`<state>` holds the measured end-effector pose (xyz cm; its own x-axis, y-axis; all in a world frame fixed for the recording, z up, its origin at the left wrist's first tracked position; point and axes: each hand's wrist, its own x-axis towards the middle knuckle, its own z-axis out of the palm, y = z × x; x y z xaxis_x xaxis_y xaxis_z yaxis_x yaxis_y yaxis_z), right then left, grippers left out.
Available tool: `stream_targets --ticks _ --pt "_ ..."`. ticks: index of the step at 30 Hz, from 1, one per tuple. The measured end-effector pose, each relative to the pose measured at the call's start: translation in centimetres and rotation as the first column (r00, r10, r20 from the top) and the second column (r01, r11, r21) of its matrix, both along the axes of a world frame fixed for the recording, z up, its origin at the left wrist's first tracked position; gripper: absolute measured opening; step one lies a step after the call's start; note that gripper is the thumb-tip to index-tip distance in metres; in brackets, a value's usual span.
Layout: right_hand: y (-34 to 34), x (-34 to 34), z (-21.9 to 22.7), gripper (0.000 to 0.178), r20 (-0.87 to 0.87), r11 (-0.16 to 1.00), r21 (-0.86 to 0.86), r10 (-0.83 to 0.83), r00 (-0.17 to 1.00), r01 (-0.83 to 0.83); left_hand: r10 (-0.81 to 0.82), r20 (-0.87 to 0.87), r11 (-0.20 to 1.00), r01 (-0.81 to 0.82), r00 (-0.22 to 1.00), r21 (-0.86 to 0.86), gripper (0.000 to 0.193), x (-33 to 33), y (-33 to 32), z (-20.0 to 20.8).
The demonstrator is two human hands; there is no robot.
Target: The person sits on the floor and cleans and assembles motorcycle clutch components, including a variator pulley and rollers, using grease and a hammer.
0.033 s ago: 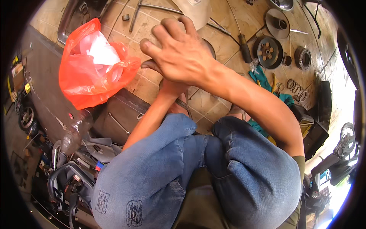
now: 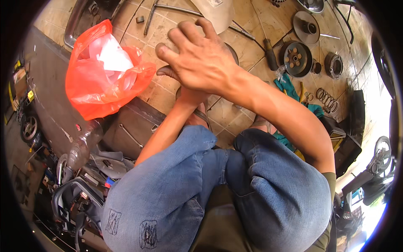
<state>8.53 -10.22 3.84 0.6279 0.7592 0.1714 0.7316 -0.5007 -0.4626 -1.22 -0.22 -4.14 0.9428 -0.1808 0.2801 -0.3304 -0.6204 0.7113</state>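
My right hand (image 2: 197,56) reaches across to the left, back upward, its fingers bent and curled downward. Their tips and whatever lies under the palm are hidden, so I cannot make out what it grips. My left hand (image 2: 194,95) lies beneath the right one; only its wrist side shows and its fingers are covered. A dark round edge (image 2: 232,52) peeks out beside the right hand, mostly hidden. To the left of both hands is a red plastic bag (image 2: 90,90) with a white wrapped content (image 2: 112,56) in its mouth.
On the tiled floor at right lie a clutch drum (image 2: 295,59), a round metal pulley (image 2: 306,27), a screwdriver (image 2: 270,54), a coil spring (image 2: 327,100) and a teal cloth (image 2: 285,84). A wrench (image 2: 131,135) rests at left. Motorcycle parts (image 2: 77,195) crowd the lower left.
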Motion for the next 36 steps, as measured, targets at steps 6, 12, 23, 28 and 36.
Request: stream_targets --ticks 6,12,23,28,36 --pt "0.9 -1.2 5.6 0.049 0.047 0.953 0.301 -0.038 0.998 0.022 0.037 -0.002 0.999 -0.036 0.999 0.025 0.068 -0.3 1.1 0.5" --pt "-0.7 -1.2 -0.8 0.048 0.033 1.000 0.017 -0.021 0.999 0.021 0.038 -0.014 0.999 -0.038 0.999 -0.007 0.071 -0.7 0.4 -0.5" --pt "-2.1 -2.8 2.2 0.023 -0.082 0.929 0.364 0.107 0.991 -0.070 0.084 -0.007 0.996 -0.084 0.996 0.033 0.078 -0.6 1.1 -0.6" --pt "-3.6 -2.7 -3.3 0.015 -0.480 0.832 0.470 -0.039 0.877 0.295 0.122 -0.041 0.991 -0.123 0.992 -0.043 0.081 0.6 -0.4 0.2" --pt "-8.6 0.8 5.7 0.055 -0.608 0.390 0.783 0.321 0.726 0.484 0.143 -0.044 0.987 -0.140 0.989 0.074 0.151 -0.3 -0.5 0.6"
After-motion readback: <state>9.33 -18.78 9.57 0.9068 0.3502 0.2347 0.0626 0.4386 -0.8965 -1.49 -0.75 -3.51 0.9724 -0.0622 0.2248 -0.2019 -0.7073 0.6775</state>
